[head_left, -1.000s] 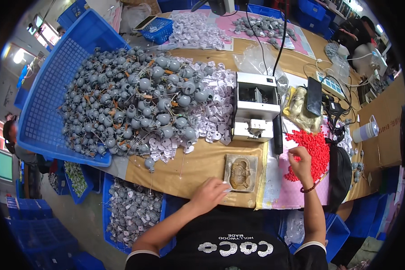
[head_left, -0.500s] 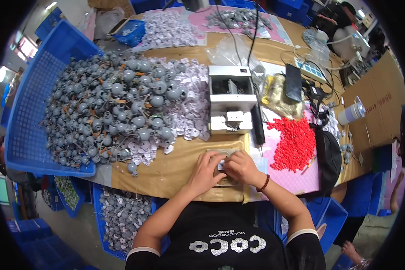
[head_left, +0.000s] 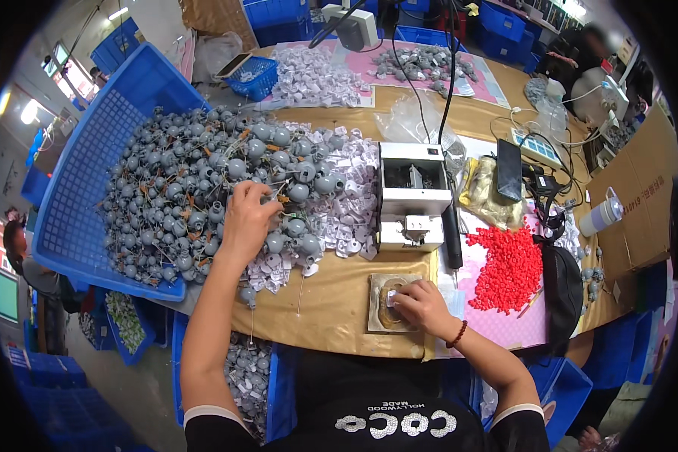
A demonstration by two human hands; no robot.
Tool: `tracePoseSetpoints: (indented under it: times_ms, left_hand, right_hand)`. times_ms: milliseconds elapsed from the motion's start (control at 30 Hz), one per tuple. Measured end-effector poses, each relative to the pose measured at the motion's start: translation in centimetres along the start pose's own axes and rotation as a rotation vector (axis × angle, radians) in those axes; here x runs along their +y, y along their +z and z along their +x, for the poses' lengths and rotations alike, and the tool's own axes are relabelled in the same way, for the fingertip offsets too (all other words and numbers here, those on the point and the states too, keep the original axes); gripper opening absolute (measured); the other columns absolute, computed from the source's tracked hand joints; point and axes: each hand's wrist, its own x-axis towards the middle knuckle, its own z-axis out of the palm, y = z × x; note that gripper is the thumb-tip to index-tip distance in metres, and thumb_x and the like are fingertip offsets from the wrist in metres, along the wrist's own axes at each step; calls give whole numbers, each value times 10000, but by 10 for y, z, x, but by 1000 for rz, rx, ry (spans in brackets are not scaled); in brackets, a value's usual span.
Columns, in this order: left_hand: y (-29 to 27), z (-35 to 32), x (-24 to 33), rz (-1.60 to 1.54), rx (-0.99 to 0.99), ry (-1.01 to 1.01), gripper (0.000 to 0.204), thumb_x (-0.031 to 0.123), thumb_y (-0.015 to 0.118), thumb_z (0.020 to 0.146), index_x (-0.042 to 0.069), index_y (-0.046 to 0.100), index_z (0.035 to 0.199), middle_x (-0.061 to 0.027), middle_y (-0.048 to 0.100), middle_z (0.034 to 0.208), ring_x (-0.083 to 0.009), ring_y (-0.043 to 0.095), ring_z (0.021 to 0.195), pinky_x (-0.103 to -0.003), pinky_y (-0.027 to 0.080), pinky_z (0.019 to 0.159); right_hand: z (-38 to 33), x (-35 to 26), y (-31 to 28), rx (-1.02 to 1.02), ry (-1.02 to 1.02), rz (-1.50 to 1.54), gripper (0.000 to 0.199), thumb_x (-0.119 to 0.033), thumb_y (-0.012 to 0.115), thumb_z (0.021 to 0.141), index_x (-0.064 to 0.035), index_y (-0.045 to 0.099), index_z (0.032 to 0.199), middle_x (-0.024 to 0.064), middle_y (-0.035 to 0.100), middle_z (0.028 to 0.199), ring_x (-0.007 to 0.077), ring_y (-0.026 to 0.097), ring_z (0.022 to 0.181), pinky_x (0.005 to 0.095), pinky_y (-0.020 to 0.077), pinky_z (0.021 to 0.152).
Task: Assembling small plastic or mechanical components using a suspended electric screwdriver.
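My left hand reaches into the heap of grey ball-shaped parts, which have thin wires and orange-brown bits among them. Its fingers are curled in a pinch over the heap, and what they grip is hidden. My right hand pinches a small white piece over a square plate with a round ring in it, near the table's front edge. Small white plastic pieces lie beside the grey heap.
A large blue crate tips its load onto the table at left. Behind the plate stands a white bench machine with a black handle. Red small parts, a phone, a black bag and a bottle are at right.
My left hand has left the plate and moved left and away from me into the grey heap. The right hand stays at the plate. The view has shifted, so the table appears lower and farther right.
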Motion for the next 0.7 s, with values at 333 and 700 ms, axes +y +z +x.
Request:
tracePoseSetpoints:
  times_ms: [333, 700]
  left_hand:
    - [-69, 44, 138, -267, 114, 142, 58, 44, 741, 833, 17, 713, 876, -103, 680, 1018, -359, 641, 1119, -448, 530, 945]
    - [35, -35, 187, -1759, -804, -510, 143, 140, 676, 1020, 67, 577, 947, -61, 684, 913, -156, 690, 845, -308, 552, 757]
  right_hand:
    - [96, -58, -103, 380, 40, 383, 492, -119, 865, 826, -1, 648, 1252, 165, 689, 1166, 351, 659, 1049, 424, 528, 915]
    - [49, -33, -83, 98, 377, 612, 166, -3, 705, 985, -7, 728, 1150, 50, 712, 922, 103, 689, 804, 254, 551, 670]
